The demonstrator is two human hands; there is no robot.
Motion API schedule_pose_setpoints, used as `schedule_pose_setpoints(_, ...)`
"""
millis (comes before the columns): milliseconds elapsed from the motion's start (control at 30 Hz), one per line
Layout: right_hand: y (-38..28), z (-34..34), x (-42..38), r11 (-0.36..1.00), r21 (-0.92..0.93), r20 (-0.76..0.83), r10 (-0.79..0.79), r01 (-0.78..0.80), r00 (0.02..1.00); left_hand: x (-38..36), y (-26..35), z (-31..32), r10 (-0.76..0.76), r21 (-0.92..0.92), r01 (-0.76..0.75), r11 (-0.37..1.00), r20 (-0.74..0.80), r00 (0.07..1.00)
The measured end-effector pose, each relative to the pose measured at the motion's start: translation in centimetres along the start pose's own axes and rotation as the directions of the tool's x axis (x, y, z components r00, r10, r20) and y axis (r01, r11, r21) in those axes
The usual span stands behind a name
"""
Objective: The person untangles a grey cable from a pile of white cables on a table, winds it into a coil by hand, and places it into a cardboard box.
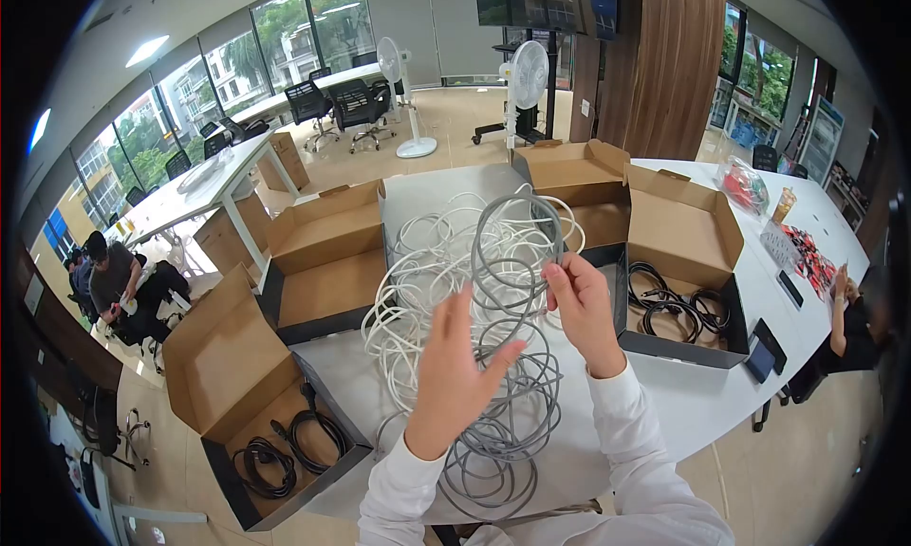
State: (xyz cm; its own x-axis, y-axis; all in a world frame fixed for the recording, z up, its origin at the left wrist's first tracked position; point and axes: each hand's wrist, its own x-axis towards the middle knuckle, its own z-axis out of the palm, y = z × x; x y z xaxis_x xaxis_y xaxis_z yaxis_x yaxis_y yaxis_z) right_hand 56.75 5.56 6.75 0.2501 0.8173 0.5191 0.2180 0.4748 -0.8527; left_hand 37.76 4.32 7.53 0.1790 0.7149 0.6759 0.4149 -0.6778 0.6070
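Note:
My right hand [581, 304] is pinched on a looped grey cable [477, 247], holding the coil raised above the table. Just left of the coil is my left hand [454, 370], its fingers stretched out and the thumb apart, with nothing in it. Beneath both hands lies a tangle of loose grey cable [517, 413], reaching toward the table's near edge. Behind and to the left spreads a large heap of white cable [403, 290], partly hidden by my left hand and the grey coil.
Open cardboard boxes flank the cables: a near-left box [223, 347] and a right box [685, 225] hold black cables, with a far-left box [327, 285] and a far-right box [581, 171] behind. A tablet [762, 361] lies right. One person sits left, another right.

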Motion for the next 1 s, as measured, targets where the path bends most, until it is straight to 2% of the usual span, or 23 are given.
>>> schedule_pose_setpoints(33, 0.2, 0.0, 0.1, 0.999, 0.03, -0.007, -0.016, 0.016, 1.0, 0.0, -0.1, -0.1, -0.091, -0.045, 0.1, 0.994, 0.168, 0.982)
schedule_pose_setpoints(100, 0.8, 0.1, 0.3, 0.994, 0.101, -0.053, -0.042, 0.047, 0.998, 0.0, -0.4, -0.3, -0.229, -0.084, 0.309, 0.947, 0.494, 0.839)
schedule_pose_setpoints(200, 0.4, -0.5, 0.6, 0.985, 0.171, -0.105, 0.005, 0.014, 0.995, 0.3, -0.9, -0.2, -0.136, -0.195, 0.224, 0.955, 0.383, 0.914)
schedule_pose_setpoints(300, 0.7, -1.3, 1.1, 0.983, 0.183, -0.162, 0.027, 0.003, 0.986, 0.4, -1.5, -1.2, -0.12, -0.401, 0.245, 0.883, 0.313, 0.942)
schedule_pose_setpoints(333, 1.1, -1.4, 1.3, 0.982, 0.187, -0.191, 0.017, 0.019, 0.982, 0.5, -1.4, -1.5, -0.12, -0.464, 0.221, 0.858, 0.237, 0.964)
schedule_pose_setpoints(400, 1.6, -1.6, 1.8, 0.981, 0.187, -0.244, 0.005, 0.042, 0.97, 0.2, -2.1, -2.4, -0.157, -0.585, 0.248, 0.772, 0.203, 0.967)
schedule_pose_setpoints(467, 1.9, -2.1, 2.0, 0.975, 0.222, -0.23, 0.039, 0.013, 0.973, 0.1, -2.4, -3.3, -0.196, -0.726, 0.243, 0.643, 0.151, 0.969)
schedule_pose_setpoints(567, 1.6, -2.2, 1.9, 0.961, 0.276, -0.232, 0.079, -0.012, 0.969, 0.3, -3.1, -4.2, -0.198, -0.742, 0.205, 0.639, 0.099, 0.975)
schedule_pose_setpoints(667, 1.5, -2.3, 1.9, 0.952, 0.307, -0.239, 0.094, -0.017, 0.966, 0.4, -4.4, -4.6, -0.244, -0.844, 0.171, 0.508, 0.049, 0.968)
schedule_pose_setpoints(767, 1.4, -2.1, 1.9, 0.958, 0.288, -0.219, 0.074, -0.008, 0.973, 0.9, -4.5, -4.9, -0.236, -0.85, 0.157, 0.503, 0.04, 0.971)
schedule_pose_setpoints(867, 1.6, -2.0, 1.8, 0.973, 0.226, -0.168, 0.004, 0.035, 0.986, 1.4, -2.4, -4.8, -0.282, -0.678, 0.204, 0.706, -0.005, 0.959)
schedule_pose_setpoints(1000, 1.6, -1.4, 1.1, 0.988, 0.006, -0.103, -0.15, 0.152, 0.983, 1.0, -3.7, -4.1, -0.259, -0.501, 0.23, 0.834, 0.012, 0.966)
